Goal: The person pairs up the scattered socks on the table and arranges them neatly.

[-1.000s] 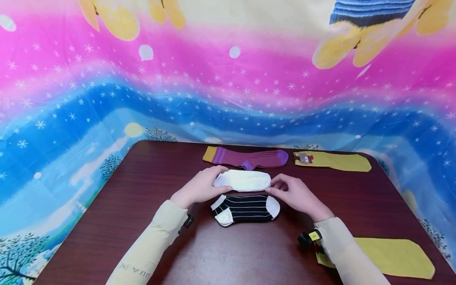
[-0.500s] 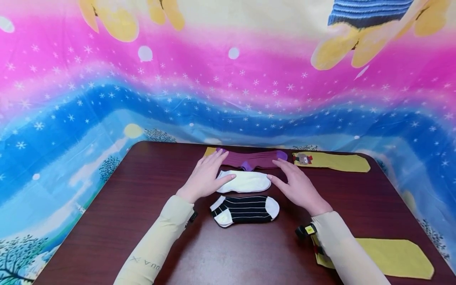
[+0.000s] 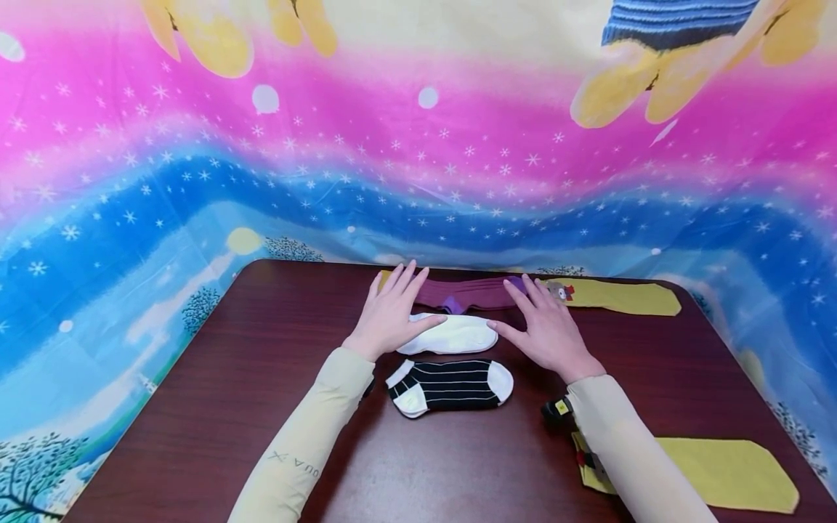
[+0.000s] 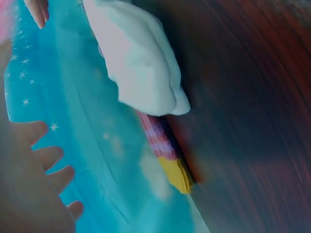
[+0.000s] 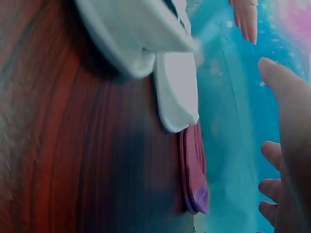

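Observation:
My left hand stretches flat with straight, spread fingers over the cuff end of a purple sock at the table's far edge. Its thumb lies by the left end of a white ankle sock. My right hand is flat too, fingers over the purple sock's toe end and thumb near the white sock's right end. Neither hand grips anything. In the left wrist view the white sock and the purple sock's yellow cuff lie beyond my fingers. The right wrist view shows the white sock and the purple toe.
A black sock with white stripes lies just in front of the white one. One yellow sock rests at the far right, another under my right forearm. The dark wooden table is backed by a colourful cloth.
Both hands let go of the white sock's ends and moved away from me, fingers straightening, until they lie over the purple sock. The white sock stays flat where it was.

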